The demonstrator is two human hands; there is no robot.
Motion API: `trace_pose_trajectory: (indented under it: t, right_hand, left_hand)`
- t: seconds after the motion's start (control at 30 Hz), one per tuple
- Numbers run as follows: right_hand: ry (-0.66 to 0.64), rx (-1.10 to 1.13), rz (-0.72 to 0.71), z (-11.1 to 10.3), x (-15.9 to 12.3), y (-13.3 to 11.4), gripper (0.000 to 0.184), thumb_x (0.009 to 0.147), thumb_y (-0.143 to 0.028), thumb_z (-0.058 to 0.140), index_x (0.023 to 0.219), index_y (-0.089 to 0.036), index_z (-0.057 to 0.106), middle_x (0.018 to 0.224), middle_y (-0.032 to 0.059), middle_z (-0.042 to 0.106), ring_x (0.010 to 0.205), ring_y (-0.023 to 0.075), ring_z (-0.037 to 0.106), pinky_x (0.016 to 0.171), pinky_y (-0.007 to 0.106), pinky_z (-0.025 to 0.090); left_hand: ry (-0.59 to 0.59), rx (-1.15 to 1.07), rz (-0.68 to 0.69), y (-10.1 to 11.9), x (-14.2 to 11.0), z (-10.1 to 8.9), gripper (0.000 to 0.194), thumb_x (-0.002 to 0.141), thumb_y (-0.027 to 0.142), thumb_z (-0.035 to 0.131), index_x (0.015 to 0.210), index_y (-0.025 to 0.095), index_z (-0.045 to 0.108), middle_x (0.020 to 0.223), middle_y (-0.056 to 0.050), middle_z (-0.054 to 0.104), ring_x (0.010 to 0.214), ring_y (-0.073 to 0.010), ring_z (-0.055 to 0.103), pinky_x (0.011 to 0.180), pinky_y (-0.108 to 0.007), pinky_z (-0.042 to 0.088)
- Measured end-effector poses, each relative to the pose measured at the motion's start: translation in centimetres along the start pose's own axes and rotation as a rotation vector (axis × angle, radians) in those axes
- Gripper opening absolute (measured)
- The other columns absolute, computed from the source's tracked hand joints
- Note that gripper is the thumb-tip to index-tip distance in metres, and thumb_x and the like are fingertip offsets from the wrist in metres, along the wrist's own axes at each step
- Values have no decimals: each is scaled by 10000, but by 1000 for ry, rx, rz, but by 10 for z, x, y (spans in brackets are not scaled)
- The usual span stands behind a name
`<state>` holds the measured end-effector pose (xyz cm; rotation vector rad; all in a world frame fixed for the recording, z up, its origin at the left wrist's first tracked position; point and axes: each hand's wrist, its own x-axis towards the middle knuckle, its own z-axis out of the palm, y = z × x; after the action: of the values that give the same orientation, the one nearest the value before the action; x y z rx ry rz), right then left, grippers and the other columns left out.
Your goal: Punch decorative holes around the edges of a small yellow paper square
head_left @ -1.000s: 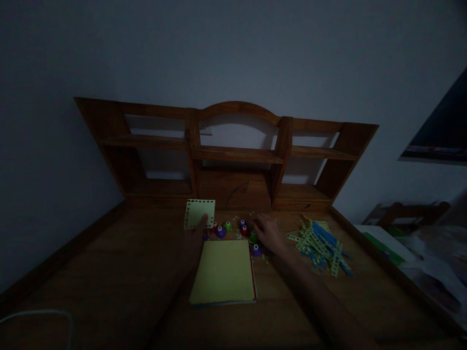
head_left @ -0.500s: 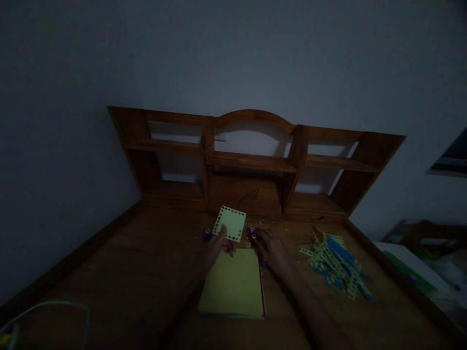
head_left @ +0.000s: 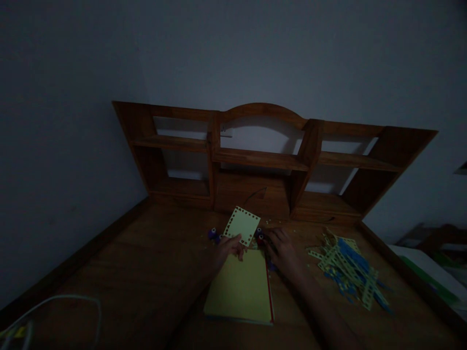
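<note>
My left hand (head_left: 229,250) pinches a small yellow paper square (head_left: 242,225) between thumb and fingers at its lower edge. Small shapes are punched out along the square's edges. My right hand (head_left: 283,252) has its fingers curled at a red craft punch (head_left: 260,239), with a purple punch (head_left: 259,231) just behind it. Another purple punch (head_left: 212,234) stands left of the paper, beside my left hand. Both hands are over the far end of a stack of yellow sheets (head_left: 241,291). Other punches are partly hidden by my hands.
Punched yellow and blue paper strips (head_left: 348,267) lie in a loose pile to the right, with small cut bits. A wooden shelf unit (head_left: 260,158) runs along the desk's back edge. At the front left is a white cable (head_left: 73,296). The room is dim.
My left hand has brought the paper square rightward and tilted it, close to my right hand. My right hand has stayed by the punches. The whole view has shifted, so the desk appears farther right.
</note>
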<state>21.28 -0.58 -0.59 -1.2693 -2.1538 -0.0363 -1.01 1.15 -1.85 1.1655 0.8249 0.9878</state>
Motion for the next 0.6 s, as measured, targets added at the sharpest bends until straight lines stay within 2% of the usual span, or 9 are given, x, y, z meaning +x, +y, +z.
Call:
trace_pose_trajectory:
  t: [0.1, 0.2, 0.4, 0.53, 0.6]
  right_hand:
    - [-18, -47, 13, -2, 0, 0, 300, 888, -189, 473, 1169, -241, 563, 1093, 100, 585, 1031, 287, 517, 883, 466, 449]
    - [-11, -103, 36, -5, 1, -1, 285, 894, -190, 463, 1155, -231, 571, 1068, 108, 591, 1029, 291, 515, 880, 466, 442]
    - [38, -177, 40, -9, 3, -2, 243, 906, -246, 472, 1125, -203, 569, 1059, 99, 587, 1034, 269, 505, 900, 427, 429]
    - [97, -221, 54, -7, 3, 1, 209, 909, -257, 463, 1072, -195, 579, 1026, 97, 592, 1009, 266, 507, 885, 414, 431]
    - [121, -222, 55, -5, 2, 4, 198, 908, -258, 461, 1046, -190, 586, 1015, 101, 595, 999, 266, 508, 878, 412, 433]
  left_hand:
    - [32, 68, 21, 6, -3, 3, 482, 787, 504, 552, 441, 173, 609, 484, -67, 578, 667, -217, 605, 681, -297, 443]
    - [66, 141, 70, 11, -7, 5, 472, 797, 482, 548, 431, 186, 583, 517, -56, 594, 671, -211, 604, 701, -296, 431]
    - [176, 213, 77, 8, -8, 2, 481, 805, 485, 541, 449, 163, 563, 720, -81, 672, 765, -204, 604, 714, -270, 413]
    - [205, 216, 121, 12, 0, -1, 462, 767, 492, 586, 451, 157, 552, 656, -64, 645, 695, -184, 587, 677, -264, 422]
    - [233, 225, 138, 20, -2, 3, 440, 743, 484, 609, 451, 160, 552, 597, -53, 622, 660, -183, 582, 648, -266, 425]
